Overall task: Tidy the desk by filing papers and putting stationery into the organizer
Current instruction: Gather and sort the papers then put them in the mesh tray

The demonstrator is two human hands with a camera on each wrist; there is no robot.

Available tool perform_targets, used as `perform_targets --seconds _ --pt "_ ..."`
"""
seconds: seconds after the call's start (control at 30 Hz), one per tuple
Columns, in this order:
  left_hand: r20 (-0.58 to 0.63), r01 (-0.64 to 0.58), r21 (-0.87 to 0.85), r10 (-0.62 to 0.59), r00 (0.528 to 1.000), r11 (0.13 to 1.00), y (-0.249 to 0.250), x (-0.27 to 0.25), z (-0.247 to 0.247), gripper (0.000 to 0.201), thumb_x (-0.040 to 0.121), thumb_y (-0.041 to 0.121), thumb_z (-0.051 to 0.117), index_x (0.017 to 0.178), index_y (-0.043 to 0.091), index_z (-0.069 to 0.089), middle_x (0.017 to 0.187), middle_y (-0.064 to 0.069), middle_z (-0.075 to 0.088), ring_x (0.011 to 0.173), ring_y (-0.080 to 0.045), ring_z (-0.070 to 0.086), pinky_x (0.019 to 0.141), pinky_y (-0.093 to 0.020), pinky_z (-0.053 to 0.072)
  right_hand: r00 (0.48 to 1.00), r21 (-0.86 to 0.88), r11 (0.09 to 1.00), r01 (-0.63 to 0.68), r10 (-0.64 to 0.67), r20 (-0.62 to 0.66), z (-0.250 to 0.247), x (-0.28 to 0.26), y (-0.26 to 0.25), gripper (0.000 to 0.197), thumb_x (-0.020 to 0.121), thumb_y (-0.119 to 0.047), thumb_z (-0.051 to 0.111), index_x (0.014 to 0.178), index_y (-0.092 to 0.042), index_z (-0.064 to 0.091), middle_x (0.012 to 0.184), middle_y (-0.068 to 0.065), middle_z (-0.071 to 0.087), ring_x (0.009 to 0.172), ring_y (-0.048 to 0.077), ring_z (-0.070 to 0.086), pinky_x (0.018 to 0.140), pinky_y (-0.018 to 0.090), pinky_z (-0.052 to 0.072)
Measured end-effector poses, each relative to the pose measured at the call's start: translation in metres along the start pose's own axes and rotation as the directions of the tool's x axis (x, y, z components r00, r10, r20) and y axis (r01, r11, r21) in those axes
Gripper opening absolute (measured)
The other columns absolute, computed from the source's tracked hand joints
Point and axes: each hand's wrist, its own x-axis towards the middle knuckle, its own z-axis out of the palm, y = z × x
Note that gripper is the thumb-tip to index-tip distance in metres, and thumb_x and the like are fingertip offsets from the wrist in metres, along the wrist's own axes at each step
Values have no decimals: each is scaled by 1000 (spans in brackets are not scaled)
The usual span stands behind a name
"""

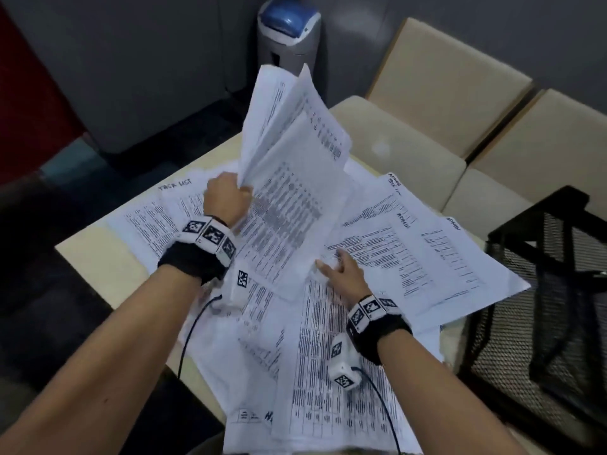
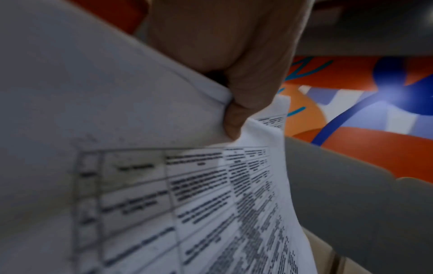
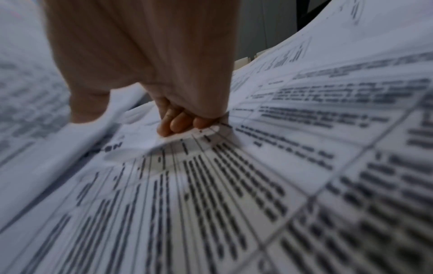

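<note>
Printed sheets [image 1: 410, 251] lie strewn over a small beige table [image 1: 95, 261]. My left hand [image 1: 241, 192] grips a stack of papers [image 1: 295, 165] by its lower left edge and holds it upright above the table. In the left wrist view my fingers [image 2: 246, 83] are curled round that stack [image 2: 117, 111]. My right hand [image 1: 328, 262] is low on the spread sheets. Its fingers [image 3: 178, 124] are curled onto a clear curved plastic piece [image 3: 164, 159], with the thumb on the other side. That piece shows as a pale blur [image 1: 323, 269] in the head view.
A black wire-mesh organizer [image 1: 542, 290] stands at the table's right edge. Beige seats [image 1: 427, 93] are behind the table, and a grey bin with a blue lid [image 1: 289, 34] stands at the back. Sheets overhang the table's near and right edges.
</note>
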Motion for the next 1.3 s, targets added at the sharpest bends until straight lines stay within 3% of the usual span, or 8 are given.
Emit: perform_targets --seconds 0.13,0.23,0.47,0.6,0.7,1.0,1.13,1.3 --pt "-115 -342 -152 327 938 927 34 -8 -58 27 81 26 50 70 3 59 66 -22 51 61 -19 50 53 -25 38 994 180 980 86 -96 50 -30 -25 -40 83 83 -45 60 146 -10 18 147 9 32 124 28 44 98 38 43" --pt "-155 -510 -367 490 858 778 69 -23 -88 27 80 29 55 64 7 57 57 -1 47 49 -7 38 47 -21 32 950 456 834 310 -288 -118 -76 -51 -101 102 64 -48 74 143 -10 23 147 11 36 131 25 40 104 38 35" --pt "-291 -637 -650 639 712 414 127 -47 -117 31 86 20 61 99 -8 61 99 -25 67 93 -37 67 80 -48 56 691 509 482 713 -360 -627 -150 -135 -174 52 61 -23 81 100 -10 50 91 0 56 89 16 57 79 30 48" --pt "-99 -450 -749 589 802 487 89 -61 -83 50 59 45 78 98 16 64 90 9 74 92 -9 70 80 -26 56 679 463 524 715 -363 -638 -124 -143 -132 31 73 -1 74 71 -21 51 70 -5 53 59 -3 55 63 18 48" --pt "-51 -327 -797 482 874 508 49 -70 -54 67 40 61 80 91 23 61 80 21 73 79 6 67 71 -13 53 717 471 569 674 -352 -601 -99 -132 -90 30 71 -4 76 88 -18 57 86 3 63 77 8 61 71 21 54" --pt "-16 -231 -765 341 940 601 25 -88 -20 19 76 20 74 91 13 65 83 4 69 71 -4 66 75 -33 55 794 501 673 544 -221 -566 -63 -119 -69 12 73 -9 76 76 -17 66 74 -2 68 67 10 63 66 27 55" --pt "154 -125 -739 346 925 662 9 -91 -11 56 48 52 81 93 21 67 89 8 74 86 -10 68 79 -28 56 844 493 741 456 -185 -503 -62 -115 -46 11 73 -13 77 78 -13 67 79 6 67 78 19 61 77 39 55" --pt "338 -100 -507 305 890 856 3 -111 21 38 86 18 61 121 5 53 112 -8 61 96 -18 57 92 -37 45 887 398 859 323 -128 -444 -63 -125 -21 30 81 -17 71 92 9 61 81 15 60 76 21 56 68 32 48"
